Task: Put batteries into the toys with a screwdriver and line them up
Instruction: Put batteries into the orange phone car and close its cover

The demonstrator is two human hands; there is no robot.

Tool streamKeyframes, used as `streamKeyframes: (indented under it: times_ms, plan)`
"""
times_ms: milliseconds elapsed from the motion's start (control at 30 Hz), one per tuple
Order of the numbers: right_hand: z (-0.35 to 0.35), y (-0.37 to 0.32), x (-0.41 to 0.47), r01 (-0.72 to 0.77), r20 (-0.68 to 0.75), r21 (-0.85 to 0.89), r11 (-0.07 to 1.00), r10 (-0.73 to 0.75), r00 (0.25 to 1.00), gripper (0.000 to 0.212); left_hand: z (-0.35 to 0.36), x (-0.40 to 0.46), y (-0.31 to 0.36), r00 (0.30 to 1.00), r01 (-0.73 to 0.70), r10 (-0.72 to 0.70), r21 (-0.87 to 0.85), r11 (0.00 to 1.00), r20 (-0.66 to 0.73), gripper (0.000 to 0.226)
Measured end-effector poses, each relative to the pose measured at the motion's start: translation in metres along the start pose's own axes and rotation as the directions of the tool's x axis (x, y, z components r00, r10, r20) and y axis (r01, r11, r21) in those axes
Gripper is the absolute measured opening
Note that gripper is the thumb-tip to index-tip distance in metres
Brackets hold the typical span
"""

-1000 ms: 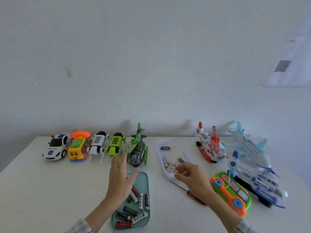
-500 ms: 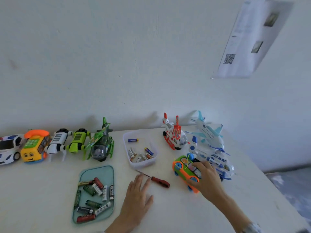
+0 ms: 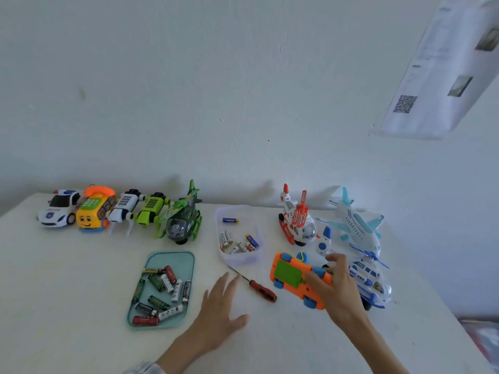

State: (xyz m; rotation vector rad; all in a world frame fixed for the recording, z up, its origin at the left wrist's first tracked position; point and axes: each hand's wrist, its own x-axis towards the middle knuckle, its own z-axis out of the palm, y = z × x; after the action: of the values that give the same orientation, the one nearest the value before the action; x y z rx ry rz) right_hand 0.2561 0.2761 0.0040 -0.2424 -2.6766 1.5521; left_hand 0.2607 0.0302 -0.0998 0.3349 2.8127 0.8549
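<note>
Since half a second ago your right hand has tipped the orange toy car underside up, gripping it beside the blue-and-white plane, while your left hand lies spread flat on the worktop near the red-handled screwdriver.

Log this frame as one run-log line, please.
right hand: grips orange toy car, underside up | left hand: open over table, beside screwdriver | lined up: five toys
</note>
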Motion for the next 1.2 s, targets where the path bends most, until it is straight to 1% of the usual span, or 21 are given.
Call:
streamKeyframes:
  times_ms: [67, 100, 167, 233, 300, 367, 433, 500, 567, 667, 700, 733, 767, 833, 867, 900, 933, 967, 1067, 1133, 1200]
  plan:
    - [0.004, -0.010, -0.001, 0.003, 0.047, 0.094, 0.996, -0.007, 0.999, 0.029, -0.019, -0.011, 0.016, 0.995, -0.059, 0.044, -0.169, 0.984, -0.094, 0.095]
    - [0.008, -0.014, -0.001, -0.020, 0.079, 0.169, 0.985, 0.007, 0.997, 0.023, -0.030, -0.017, 0.026, 0.985, -0.115, 0.084, -0.211, 0.971, -0.152, 0.101]
    - [0.018, -0.020, -0.004, -0.072, 0.155, 0.315, 0.946, 0.023, 0.988, 0.019, -0.051, -0.024, 0.040, 0.952, -0.216, 0.154, -0.224, 0.950, -0.264, 0.108]
    - [0.030, -0.028, -0.006, -0.109, 0.229, 0.405, 0.908, 0.015, 0.973, 0.026, -0.068, -0.027, 0.048, 0.916, -0.280, 0.215, -0.156, 0.947, -0.338, 0.108]
    - [0.041, -0.034, -0.007, -0.109, 0.280, 0.424, 0.899, -0.015, 0.960, 0.026, -0.079, -0.026, 0.046, 0.887, -0.297, 0.260, -0.041, 0.954, -0.381, 0.103]
    - [0.047, -0.040, -0.006, -0.083, 0.316, 0.413, 0.907, -0.057, 0.947, 0.026, -0.086, -0.025, 0.039, 0.884, -0.291, 0.279, 0.024, 0.956, -0.375, 0.097]
    - [0.051, -0.046, -0.004, -0.045, 0.352, 0.393, 0.918, -0.105, 0.930, 0.029, -0.091, -0.026, 0.035, 0.894, -0.298, 0.284, 0.013, 0.955, -0.346, 0.092]
    - [0.055, -0.052, -0.004, -0.023, 0.395, 0.355, 0.935, -0.127, 0.910, 0.035, -0.093, -0.028, 0.033, 0.904, -0.289, 0.284, 0.031, 0.957, -0.320, 0.083]
    - [0.060, -0.056, -0.002, -0.009, 0.410, 0.327, 0.945, -0.133, 0.902, 0.041, -0.092, -0.026, 0.027, 0.907, -0.248, 0.250, 0.051, 0.967, -0.340, 0.074]
    - [0.065, -0.052, 0.006, 0.020, 0.355, 0.284, 0.959, -0.124, 0.927, 0.033, -0.093, -0.025, 0.012, 0.898, -0.155, 0.103, -0.089, 0.984, -0.427, 0.063]
    - [0.067, -0.048, 0.010, 0.044, 0.315, 0.202, 0.978, -0.108, 0.943, 0.027, -0.094, -0.025, 0.006, 0.888, -0.134, 0.058, -0.135, 0.982, -0.456, 0.057]
    - [0.068, -0.040, 0.015, 0.072, 0.281, 0.061, 0.996, -0.086, 0.956, 0.023, -0.094, -0.025, 0.002, 0.877, -0.113, 0.019, -0.167, 0.979, -0.480, 0.052]
    - [0.071, -0.030, 0.019, 0.097, 0.275, -0.115, 0.989, -0.062, 0.959, 0.025, -0.095, -0.026, -0.002, 0.871, -0.089, -0.016, -0.189, 0.978, -0.490, 0.049]
    - [0.082, -0.008, 0.023, 0.127, 0.337, -0.429, 0.894, 0.029, 0.941, 0.041, -0.096, -0.026, -0.007, 0.877, -0.039, -0.064, -0.203, 0.978, -0.475, 0.049]
    - [0.088, 0.001, 0.024, 0.154, 0.365, -0.542, 0.826, 0.066, 0.928, 0.047, -0.095, -0.025, -0.010, 0.884, -0.019, -0.075, -0.197, 0.980, -0.461, 0.051]
    - [0.094, 0.009, 0.025, 0.183, 0.382, -0.614, 0.767, 0.087, 0.920, 0.050, -0.095, -0.024, -0.012, 0.892, -0.004, -0.082, -0.189, 0.982, -0.444, 0.052]
    - [0.098, 0.014, 0.027, 0.197, 0.391, -0.644, 0.739, 0.096, 0.916, 0.048, -0.093, -0.022, -0.014, 0.903, 0.008, -0.086, -0.185, 0.983, -0.421, 0.053]
    - [0.099, 0.016, 0.029, 0.189, 0.390, -0.639, 0.745, 0.103, 0.915, 0.041, -0.092, -0.020, -0.014, 0.913, 0.013, -0.086, -0.181, 0.983, -0.398, 0.054]
    - [0.095, 0.009, 0.036, 0.120, 0.373, -0.580, 0.806, 0.132, 0.918, 0.018, -0.088, -0.015, -0.016, 0.934, 0.005, -0.060, -0.155, 0.988, -0.351, 0.054]
    - [0.083, -0.002, 0.039, 0.076, 0.309, -0.524, 0.848, 0.106, 0.945, 0.012, -0.085, -0.011, -0.017, 0.943, -0.006, -0.042, -0.143, 0.990, -0.330, 0.055]
    - [0.065, -0.023, 0.037, 0.038, 0.241, -0.420, 0.907, 0.071, 0.968, 0.011, -0.083, -0.009, -0.016, 0.955, 0.000, -0.043, -0.144, 0.990, -0.293, 0.059]
